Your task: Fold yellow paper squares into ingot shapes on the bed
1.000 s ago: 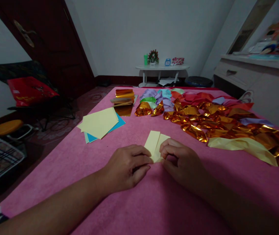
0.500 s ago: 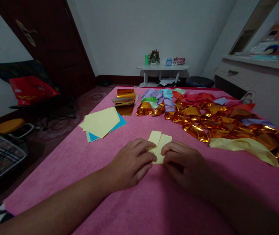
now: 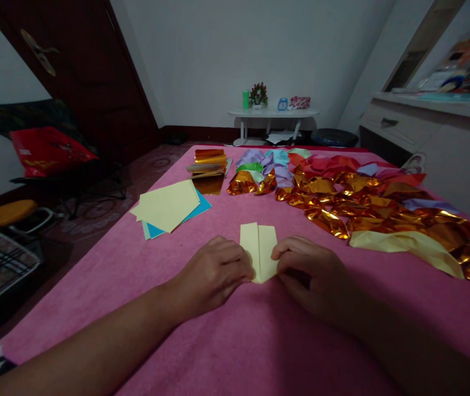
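A folded sheet of pale yellow paper [image 3: 258,250] lies on the pink cloth in front of me, its two flaps meeting along a line down the middle. My left hand [image 3: 222,272] pinches its lower left edge with the fingers closed. On the opposite side, my right hand [image 3: 307,269] grips the right edge between thumb and curled fingers. The fingertips partly hide both lower corners. To the left rests a loose stack of yellow sheets [image 3: 169,203], with blue paper [image 3: 202,207] showing beneath it.
Folded gold foil pieces [image 3: 325,214] and a pale yellow folded piece [image 3: 403,242] spread over the right of the pink cloth [image 3: 202,341]. Purple and red paper pieces [image 3: 342,164] lie behind them. Gold foil sheets [image 3: 210,184] are stacked at the far left.
My left fingers have drawn back off the paper's middle to its left edge, uncovering the centre line. The paper has shifted slightly left, and its lower edge now comes to a blunt point.
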A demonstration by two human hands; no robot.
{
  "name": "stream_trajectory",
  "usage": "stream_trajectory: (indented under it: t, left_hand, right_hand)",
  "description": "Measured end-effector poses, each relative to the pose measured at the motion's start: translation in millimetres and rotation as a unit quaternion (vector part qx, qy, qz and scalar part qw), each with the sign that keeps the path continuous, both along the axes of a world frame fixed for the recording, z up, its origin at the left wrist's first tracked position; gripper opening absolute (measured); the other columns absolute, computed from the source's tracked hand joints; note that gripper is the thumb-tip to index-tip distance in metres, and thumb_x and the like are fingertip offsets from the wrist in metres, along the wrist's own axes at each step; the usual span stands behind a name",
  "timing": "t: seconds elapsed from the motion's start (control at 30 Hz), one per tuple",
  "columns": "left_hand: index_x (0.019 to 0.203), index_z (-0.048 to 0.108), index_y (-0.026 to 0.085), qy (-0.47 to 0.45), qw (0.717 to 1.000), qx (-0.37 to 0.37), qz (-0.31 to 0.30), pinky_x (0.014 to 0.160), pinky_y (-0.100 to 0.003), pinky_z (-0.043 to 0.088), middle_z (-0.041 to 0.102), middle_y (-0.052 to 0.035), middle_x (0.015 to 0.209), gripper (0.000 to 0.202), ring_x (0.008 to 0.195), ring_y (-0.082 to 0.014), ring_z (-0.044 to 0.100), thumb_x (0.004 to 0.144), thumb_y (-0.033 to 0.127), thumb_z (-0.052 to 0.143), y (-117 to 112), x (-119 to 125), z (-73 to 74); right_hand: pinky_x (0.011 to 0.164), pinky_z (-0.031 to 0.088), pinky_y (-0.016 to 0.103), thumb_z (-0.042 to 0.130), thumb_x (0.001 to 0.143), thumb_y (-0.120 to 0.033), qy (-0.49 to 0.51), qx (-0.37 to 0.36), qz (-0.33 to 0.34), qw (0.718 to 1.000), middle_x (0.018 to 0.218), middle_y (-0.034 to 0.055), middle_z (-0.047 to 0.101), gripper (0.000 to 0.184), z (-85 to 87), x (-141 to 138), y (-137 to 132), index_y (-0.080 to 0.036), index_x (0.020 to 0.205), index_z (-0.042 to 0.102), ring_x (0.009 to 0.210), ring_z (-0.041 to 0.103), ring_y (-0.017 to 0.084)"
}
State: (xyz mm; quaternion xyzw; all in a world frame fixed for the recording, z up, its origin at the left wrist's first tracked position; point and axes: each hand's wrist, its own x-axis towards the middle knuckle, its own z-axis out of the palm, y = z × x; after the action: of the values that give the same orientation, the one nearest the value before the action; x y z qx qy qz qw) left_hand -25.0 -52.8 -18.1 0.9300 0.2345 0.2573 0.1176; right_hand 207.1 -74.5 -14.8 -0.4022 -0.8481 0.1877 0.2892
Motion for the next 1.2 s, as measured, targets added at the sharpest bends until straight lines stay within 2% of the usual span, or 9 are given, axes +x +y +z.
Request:
stream_trajectory:
  t: [0.23,0.37,0.47,0.57,0.67,0.87,0.93,1.03,1.2]
  left_hand:
    - [0.091,0.067,0.02,0.006,1.0,-0.012,-0.023,0.079,-0.03,0.042,0.065,-0.006,0.092,0.02,0.087,-0.0151,0.058,0.09,0.023,0.047,2.2,-2.5,-1.9]
    - [0.092,0.066,0.021,0.014,0.999,0.029,-0.044,0.077,-0.029,0.041,0.066,-0.0039,0.09,0.019,0.087,-0.0139,0.059,0.09,0.019,0.048,-0.3,-3.3,1.1]
    - [0.088,0.064,0.019,0.035,0.997,0.062,-0.031,0.069,-0.028,0.04,0.065,-0.0025,0.078,0.016,0.076,-0.0129,0.058,0.09,0.02,0.049,-10.1,0.4,5.3]
    - [0.082,0.062,0.015,0.036,0.998,0.042,-0.009,0.061,-0.027,0.038,0.059,-0.002,0.067,0.019,0.063,-0.012,0.053,0.091,0.02,0.046,-21.7,7.4,10.0]
    - [0.084,0.061,0.013,0.017,1.0,0.013,-0.011,0.058,-0.025,0.039,0.058,-0.0026,0.066,0.02,0.061,-0.0117,0.051,0.092,0.019,0.044,-28.0,12.3,13.0]
    - [0.089,0.064,0.015,0.028,0.999,0.023,-0.025,0.063,-0.027,0.04,0.063,-0.0041,0.073,0.017,0.067,-0.0133,0.054,0.091,0.019,0.047,-24.1,7.7,4.9]
    - [0.091,0.064,0.016,0.016,0.999,0.023,-0.03,0.064,-0.027,0.041,0.063,-0.0048,0.078,0.014,0.071,-0.0136,0.055,0.089,0.019,0.051,-21.2,5.1,1.9]
    - [0.092,0.064,0.015,-0.012,0.999,-0.019,-0.037,0.068,-0.027,0.043,0.063,-0.0064,0.086,0.011,0.078,-0.0144,0.056,0.085,0.017,0.056,-17.7,2.4,1.5]
    - [0.095,0.064,0.015,-0.013,0.997,-0.067,-0.048,0.073,-0.029,0.044,0.061,-0.0067,0.093,0.016,0.082,-0.0149,0.056,0.082,0.012,0.056,-15.9,-1.0,2.2]
  right_hand:
    - [0.072,0.039,0.032,0.051,0.065,-0.003,-0.023,0.018,0.04,0.999,0.092,0.0038,0.059,0.027,9.9,-1.6,-5.9,-0.022,0.084,0.057,0.083,0.054,0.019]
    - [0.073,0.037,0.034,0.053,0.072,-0.009,-0.091,0.021,0.058,0.994,0.083,0.003,0.058,0.017,10.4,-5.9,-8.4,-0.021,0.081,0.06,0.079,0.052,0.018]
    - [0.072,0.035,0.033,0.053,0.075,-0.011,-0.102,0.034,0.04,0.993,0.083,0.0032,0.058,0.013,8.3,-7.1,-8.4,-0.02,0.08,0.059,0.079,0.051,0.019]
    - [0.072,0.034,0.033,0.054,0.072,-0.008,-0.077,0.046,0.024,0.996,0.085,0.0035,0.058,0.017,6.3,-7.8,-10.3,-0.02,0.082,0.058,0.081,0.05,0.019]
    - [0.07,0.034,0.032,0.054,0.066,-0.004,-0.028,0.034,-0.002,0.999,0.085,0.0026,0.057,0.025,4.8,-10.7,-14.9,-0.02,0.086,0.055,0.08,0.05,0.018]
    - [0.06,0.029,0.027,0.057,0.064,-0.007,-0.025,-0.07,-0.075,0.994,0.066,-0.0026,0.054,0.015,4.3,-20.6,-19.1,-0.02,0.073,0.054,0.062,0.045,0.013]
    - [0.06,0.029,0.027,0.056,0.064,-0.006,-0.032,-0.083,-0.083,0.993,0.065,-0.0023,0.054,0.014,4.9,-22.9,-18.4,-0.019,0.068,0.054,0.062,0.044,0.013]
    - [0.059,0.028,0.026,0.055,0.063,-0.007,-0.028,-0.097,-0.094,0.99,0.064,-0.002,0.054,0.013,5.6,-24.7,-17.9,-0.019,0.066,0.055,0.062,0.044,0.013]
    - [0.059,0.027,0.026,0.055,0.062,-0.008,-0.033,-0.105,-0.11,0.988,0.064,-0.0018,0.054,0.011,4.6,-25.6,-18.5,-0.019,0.064,0.055,0.063,0.043,0.013]
